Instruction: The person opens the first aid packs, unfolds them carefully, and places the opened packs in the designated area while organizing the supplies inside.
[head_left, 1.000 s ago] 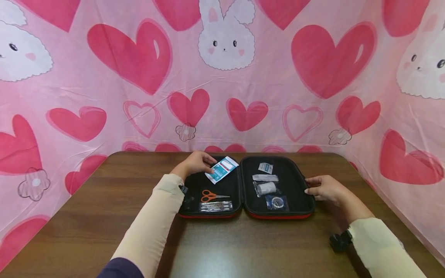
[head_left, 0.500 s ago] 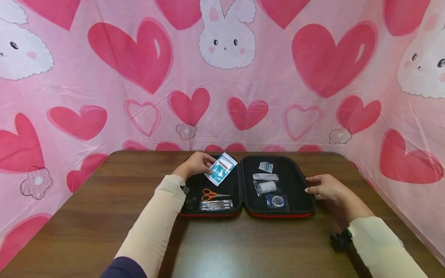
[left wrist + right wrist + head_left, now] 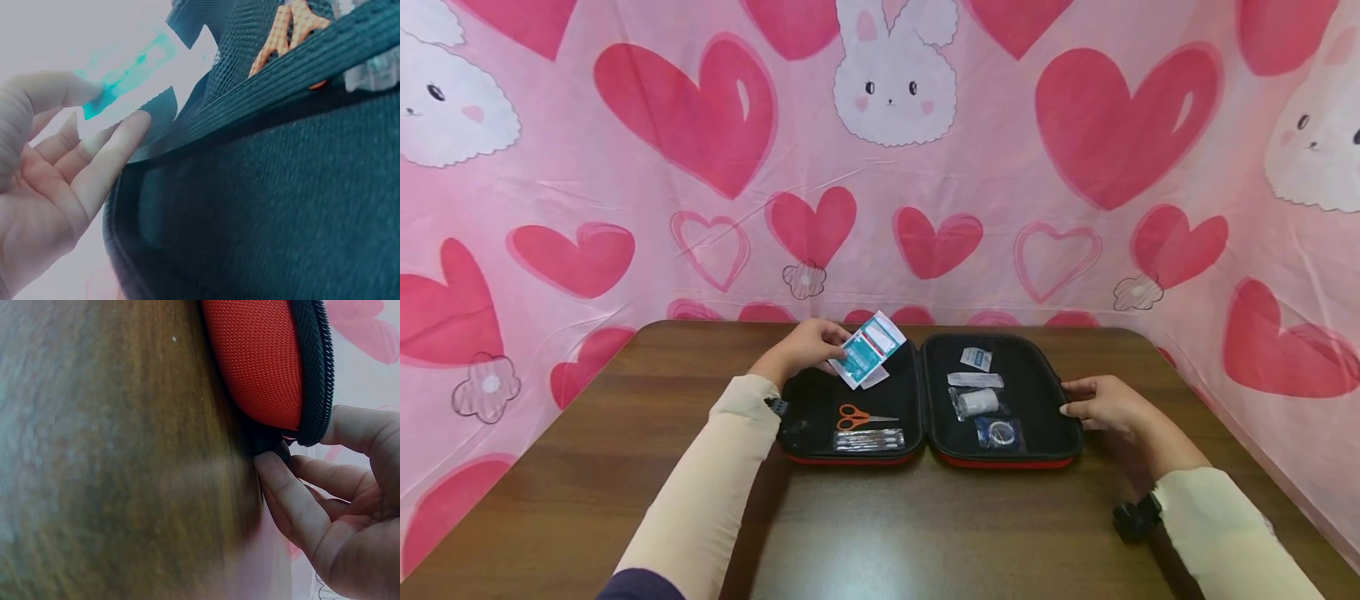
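Observation:
My left hand (image 3: 808,346) pinches a flat teal-and-white packet (image 3: 868,348) between thumb and fingers, above the back of the open case's left half. In the left wrist view, the packet (image 3: 134,75) tilts over the mesh pocket (image 3: 240,44). A small white piece (image 3: 876,378) shows just below it. The case (image 3: 1037,392) lies unfolded, black inside and red outside. My right hand (image 3: 1101,406) grips its right edge; in the right wrist view, the thumb is at the zipper rim (image 3: 322,381) and the fingers reach underneath.
Orange-handled scissors (image 3: 853,417) and a clear pack of thin sticks (image 3: 869,440) lie in the left half. The right half bears a small sachet (image 3: 976,359), a narrow white packet (image 3: 975,380), a wrapped white roll (image 3: 977,403) and a blue packet with a ring (image 3: 1000,433).
My left hand has drawn the teal-and-white packet up and to the left. The small white piece below it has come into sight. The right hand keeps its hold on the case edge.

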Demonstrator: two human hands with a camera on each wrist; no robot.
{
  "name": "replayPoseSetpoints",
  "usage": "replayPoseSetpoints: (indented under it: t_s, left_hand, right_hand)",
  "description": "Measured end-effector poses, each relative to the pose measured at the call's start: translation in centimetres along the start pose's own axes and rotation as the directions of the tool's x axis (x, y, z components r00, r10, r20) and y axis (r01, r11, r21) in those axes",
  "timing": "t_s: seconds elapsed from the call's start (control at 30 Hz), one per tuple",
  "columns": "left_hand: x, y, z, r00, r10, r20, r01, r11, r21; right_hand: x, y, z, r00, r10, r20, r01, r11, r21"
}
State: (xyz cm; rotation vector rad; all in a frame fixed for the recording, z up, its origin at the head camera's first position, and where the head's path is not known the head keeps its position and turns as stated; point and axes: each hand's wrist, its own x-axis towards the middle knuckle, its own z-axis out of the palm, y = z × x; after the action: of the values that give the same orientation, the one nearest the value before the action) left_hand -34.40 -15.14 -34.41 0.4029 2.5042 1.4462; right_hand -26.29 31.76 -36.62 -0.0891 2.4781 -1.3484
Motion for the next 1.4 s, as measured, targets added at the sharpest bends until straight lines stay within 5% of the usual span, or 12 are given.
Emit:
replayPoseSetpoints:
  t_s: [0.23, 1.2, 1.4]
  left_hand:
    - [-0.9, -0.2, -1.2, 0.999, -0.024, -0.036, 0.025, 0.999, 0.037]
    - [-4.4, -2.8, -6.2, 0.984, -0.096, -0.152, 0.086, 0.993, -0.075]
    - [-5.3, -3.5, -7.3, 0.979, -0.104, -0.175, 0.099, 0.994, -0.035]
  right_hand:
    - [0.0, 0.0, 0.0, 1.0, 0.005, 0.0, -0.005, 1.0, 0.014]
    - [0.1, -0.1, -0.2, 1.0, -0.005, -0.002, 0.005, 1.0, 0.004]
    - [0.1, 0.1, -0.1, 1.0, 0.006, 0.0, -0.006, 1.0, 0.018]
